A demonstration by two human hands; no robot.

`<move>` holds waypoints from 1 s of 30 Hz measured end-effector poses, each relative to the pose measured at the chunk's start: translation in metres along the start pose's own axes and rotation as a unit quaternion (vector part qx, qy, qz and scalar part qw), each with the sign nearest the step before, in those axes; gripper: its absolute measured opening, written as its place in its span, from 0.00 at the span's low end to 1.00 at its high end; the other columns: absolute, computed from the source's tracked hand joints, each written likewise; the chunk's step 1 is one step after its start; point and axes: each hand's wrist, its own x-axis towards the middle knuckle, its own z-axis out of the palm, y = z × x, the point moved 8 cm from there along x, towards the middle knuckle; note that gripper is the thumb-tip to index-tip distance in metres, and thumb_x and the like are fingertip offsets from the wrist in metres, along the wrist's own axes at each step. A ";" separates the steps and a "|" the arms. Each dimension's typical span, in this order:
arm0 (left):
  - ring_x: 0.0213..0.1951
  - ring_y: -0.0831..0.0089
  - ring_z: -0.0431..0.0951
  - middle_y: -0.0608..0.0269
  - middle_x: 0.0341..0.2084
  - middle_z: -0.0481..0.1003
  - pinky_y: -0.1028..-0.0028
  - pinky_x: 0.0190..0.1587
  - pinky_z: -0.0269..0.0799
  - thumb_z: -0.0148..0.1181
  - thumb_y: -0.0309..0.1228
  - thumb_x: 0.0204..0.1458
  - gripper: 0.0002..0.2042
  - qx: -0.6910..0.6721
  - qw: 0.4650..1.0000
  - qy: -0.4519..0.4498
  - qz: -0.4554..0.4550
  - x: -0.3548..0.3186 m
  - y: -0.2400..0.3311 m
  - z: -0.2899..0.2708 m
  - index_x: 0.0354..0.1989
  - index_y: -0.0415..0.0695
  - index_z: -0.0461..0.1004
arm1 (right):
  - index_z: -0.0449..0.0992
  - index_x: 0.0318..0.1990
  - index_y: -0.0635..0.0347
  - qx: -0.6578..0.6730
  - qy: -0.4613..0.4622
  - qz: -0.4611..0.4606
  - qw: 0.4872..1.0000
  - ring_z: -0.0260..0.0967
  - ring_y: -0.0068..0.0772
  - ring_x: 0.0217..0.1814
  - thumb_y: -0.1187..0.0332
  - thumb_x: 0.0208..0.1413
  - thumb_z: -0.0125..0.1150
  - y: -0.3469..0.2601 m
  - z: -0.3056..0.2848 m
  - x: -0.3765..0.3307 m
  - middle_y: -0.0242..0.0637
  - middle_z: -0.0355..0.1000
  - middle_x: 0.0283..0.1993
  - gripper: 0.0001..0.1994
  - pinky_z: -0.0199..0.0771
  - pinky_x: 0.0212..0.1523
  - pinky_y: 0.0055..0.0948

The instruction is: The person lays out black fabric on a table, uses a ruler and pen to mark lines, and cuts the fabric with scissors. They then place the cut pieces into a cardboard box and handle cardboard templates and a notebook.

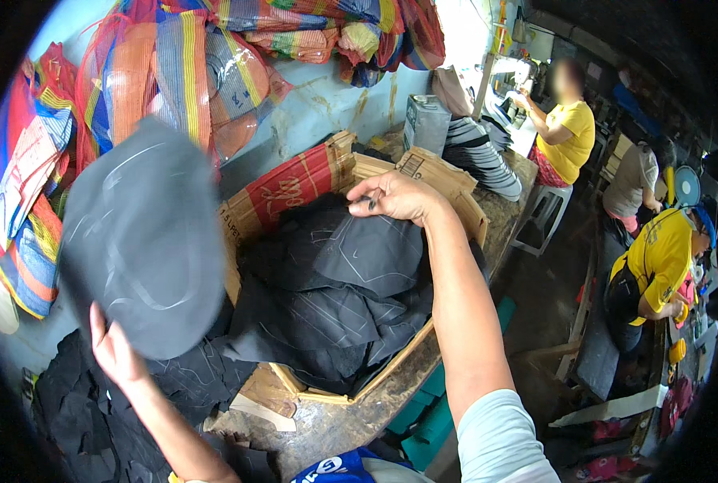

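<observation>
The cardboard box (277,193) sits on the worktable (403,385), its back-left side close to the pale blue wall (290,121) and its near rim standing a little in from the table's front edge; dark cloth (307,322) fills it, some of it lying over the left rim, so little of the opening is left free; the right flap (435,173) leans outward, and beyond the table's right edge the floor (528,298) opens up toward a plastic stool (546,211); on the left, a heap of black cloth (73,410) takes up the room beside the box, and mesh bags (190,72) hang close above.

The left hand (120,354) is raised over that heap, its forearm rising from the lower edge; its fingers are closed on the lower rim of a large rounded grey piece (146,241), held up broad side to view, left of the box and clear of it, slightly blurred; the right arm reaches far forward across the box's right side, wrist bent inward, and the right hand (395,197) points left, thumb and fingertips together on the upper edge of a chalk-marked piece (375,253) inside the box.
</observation>
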 end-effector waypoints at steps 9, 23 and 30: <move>0.53 0.57 0.64 0.49 0.54 0.63 0.46 0.52 0.57 0.54 0.35 0.51 0.25 0.133 0.785 0.503 -0.337 -0.179 -0.001 -0.232 0.58 0.43 0.59 | 0.71 0.53 0.53 0.054 0.038 -0.200 0.978 0.64 0.20 0.46 0.83 0.43 0.60 -0.052 -0.011 -0.028 0.28 0.69 0.43 0.26 0.62 0.50 0.23; 0.49 0.68 0.72 0.61 0.48 0.72 0.68 0.52 0.69 0.57 0.36 0.53 0.21 -0.247 0.927 -0.092 -0.267 -0.137 0.047 0.139 0.54 0.40 0.65 | 0.67 0.53 0.68 0.099 -0.267 -0.425 0.859 0.67 0.28 0.53 0.84 0.44 0.52 -0.225 0.165 -0.095 0.44 0.71 0.49 0.23 0.66 0.52 0.24; 0.25 0.75 0.70 0.61 0.27 0.68 0.72 0.30 0.67 0.46 0.34 0.57 0.16 -0.313 0.899 -0.240 -0.192 -0.119 0.029 0.066 0.52 0.42 0.62 | 0.73 0.47 0.64 -0.345 -0.071 -0.114 0.929 0.74 0.41 0.40 0.53 0.27 0.76 -0.078 0.090 -0.012 0.45 0.75 0.40 0.36 0.72 0.42 0.35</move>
